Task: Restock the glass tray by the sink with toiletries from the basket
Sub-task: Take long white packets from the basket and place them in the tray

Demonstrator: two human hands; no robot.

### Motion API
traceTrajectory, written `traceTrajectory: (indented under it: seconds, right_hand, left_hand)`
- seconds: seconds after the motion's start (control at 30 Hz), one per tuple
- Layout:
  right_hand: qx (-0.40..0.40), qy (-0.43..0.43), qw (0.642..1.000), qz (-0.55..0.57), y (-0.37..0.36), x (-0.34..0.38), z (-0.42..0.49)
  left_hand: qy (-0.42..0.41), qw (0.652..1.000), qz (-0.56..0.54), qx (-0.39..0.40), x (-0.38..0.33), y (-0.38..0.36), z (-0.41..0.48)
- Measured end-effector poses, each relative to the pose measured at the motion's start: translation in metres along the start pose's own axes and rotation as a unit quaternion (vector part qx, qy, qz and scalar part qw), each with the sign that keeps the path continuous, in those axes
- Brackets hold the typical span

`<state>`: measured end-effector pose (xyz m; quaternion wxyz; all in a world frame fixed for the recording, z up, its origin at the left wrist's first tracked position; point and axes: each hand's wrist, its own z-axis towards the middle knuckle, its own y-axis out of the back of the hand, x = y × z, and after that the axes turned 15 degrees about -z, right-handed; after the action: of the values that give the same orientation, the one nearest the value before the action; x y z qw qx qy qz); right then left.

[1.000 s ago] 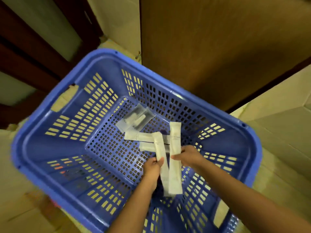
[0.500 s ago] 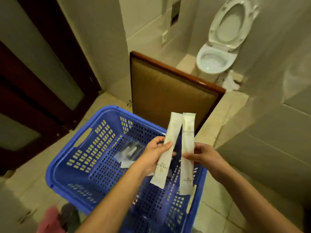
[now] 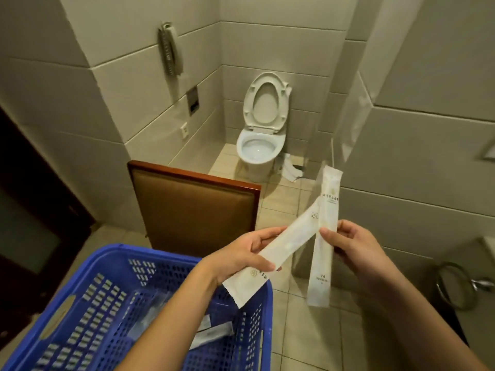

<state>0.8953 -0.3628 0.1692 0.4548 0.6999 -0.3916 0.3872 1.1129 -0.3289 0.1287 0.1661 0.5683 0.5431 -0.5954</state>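
My left hand (image 3: 241, 255) pinches one long white toiletry packet (image 3: 284, 247), held slanted up to the right. In my right hand (image 3: 351, 245) is a second white packet (image 3: 325, 236), pinched near its middle and nearly upright. The two packets cross just above my hands. The blue plastic basket (image 3: 112, 266) stands on the floor at lower left, under my left forearm, with more clear and white packets (image 3: 211, 334) lying on its bottom. The glass tray is out of view.
A brown upholstered chair back (image 3: 195, 207) stands right behind the basket. A white toilet (image 3: 258, 145) with its lid up is at the far wall. A wall phone (image 3: 170, 49) hangs at upper left. A metal ring fixture (image 3: 455, 287) sits at lower right.
Both hands lifted the two packets out of the basket and carried them up and to the right. My view rose from the basket to the bathroom. The left packet tilted across the right one.
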Motion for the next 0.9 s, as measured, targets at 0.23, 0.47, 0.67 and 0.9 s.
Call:
traceTrajectory:
  seconds: [0.23, 0.47, 0.67, 0.9]
  right_hand:
    - [-0.079, 0.038, 0.996, 0.032, 0.071, -0.017, -0.039]
    - [0.085, -0.011, 0.994, -0.063, 0.144, -0.055, -0.093]
    - [0.130, -0.045, 0.988, 0.064, 0.187, -0.117, -0.177]
    - [-0.017, -0.063, 0.983, 0.174, 0.227, -0.185, -0.303]
  left_hand:
    - [0.110, 0.981, 0.140, 0.075, -0.002, -0.041, 0.037]
    - [0.170, 0.924, 0.268, 0.212, -0.014, -0.136, 0.070]
    - [0.171, 0.937, 0.195, 0.233, 0.022, -0.199, 0.075]
    - [0.162, 0.877, -0.360, 0.274, 0.128, -0.280, 0.073]
